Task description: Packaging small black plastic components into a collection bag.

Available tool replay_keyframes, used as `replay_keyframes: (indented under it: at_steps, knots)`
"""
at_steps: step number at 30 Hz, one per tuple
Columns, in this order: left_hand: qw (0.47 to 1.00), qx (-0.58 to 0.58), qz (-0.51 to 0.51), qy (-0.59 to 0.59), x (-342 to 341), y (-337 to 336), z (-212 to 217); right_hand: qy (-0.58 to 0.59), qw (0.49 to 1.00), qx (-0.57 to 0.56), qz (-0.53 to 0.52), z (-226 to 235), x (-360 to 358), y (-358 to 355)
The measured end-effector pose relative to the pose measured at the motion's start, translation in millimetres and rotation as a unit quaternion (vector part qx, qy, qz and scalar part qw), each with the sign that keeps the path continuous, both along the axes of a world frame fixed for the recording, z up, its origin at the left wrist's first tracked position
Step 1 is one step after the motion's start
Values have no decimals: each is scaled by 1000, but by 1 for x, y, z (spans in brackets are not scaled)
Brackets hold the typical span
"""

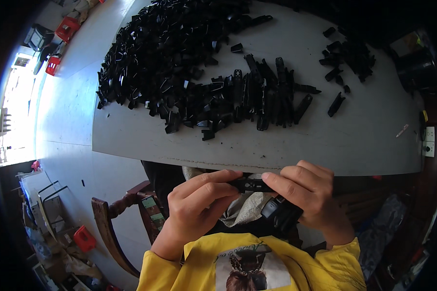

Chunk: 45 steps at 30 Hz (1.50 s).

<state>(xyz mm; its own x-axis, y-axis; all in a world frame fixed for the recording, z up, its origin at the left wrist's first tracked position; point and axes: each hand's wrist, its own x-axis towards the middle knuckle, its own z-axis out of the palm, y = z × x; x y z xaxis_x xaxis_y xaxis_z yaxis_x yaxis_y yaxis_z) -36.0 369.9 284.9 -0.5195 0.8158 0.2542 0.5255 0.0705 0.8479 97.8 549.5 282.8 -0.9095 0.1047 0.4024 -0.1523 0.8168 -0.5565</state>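
Note:
A narrow black plastic part (251, 185) with cut-out openings is held level just off the table's near edge. My left hand (201, 199) pinches its left end between thumb and fingers. My right hand (303, 189) grips the right end, its thumb lying along the top. Under the right palm sits another dark, glossy piece (280, 212); whether the curled fingers hold it or it rests on my lap, I cannot tell. On the table, long black plastic parts (281, 94) lie in a loose row beyond my hands.
A large heap of small black plastic pieces (165, 53) covers the far left of the grey table (179, 148). A smaller pile (354, 58) lies at the far right. A wooden chair (109, 228) stands at lower left, and red stools (67, 29) stand on the floor.

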Motion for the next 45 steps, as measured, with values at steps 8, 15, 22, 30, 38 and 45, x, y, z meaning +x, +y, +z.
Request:
replay_keyframes:
  at_steps: [8, 15, 22, 30, 38, 45]
  knots:
    - [973, 92, -48, -206, 2, 0, -5, -28, 997, -21, 64, -6, 3, -8]
    - [898, 70, -159, -405, 24, 11, -7, 36, 990, -95, 100, -21, 12, -43]
    - [995, 43, 25, 82, -2, 24, -29, -15, 999, 22, 35, -22, -2, -18]
    - [924, -147, 124, 330, -38, 18, -44, -120, 963, 215, -112, -22, -17, 88]
    - [925, -162, 110, 326, -37, 16, -41, -73, 987, 9, -146, -40, -9, 76]
    - [930, -166, 110, 308, -38, 19, -39, -103, 959, 67, -255, -34, -36, 52]
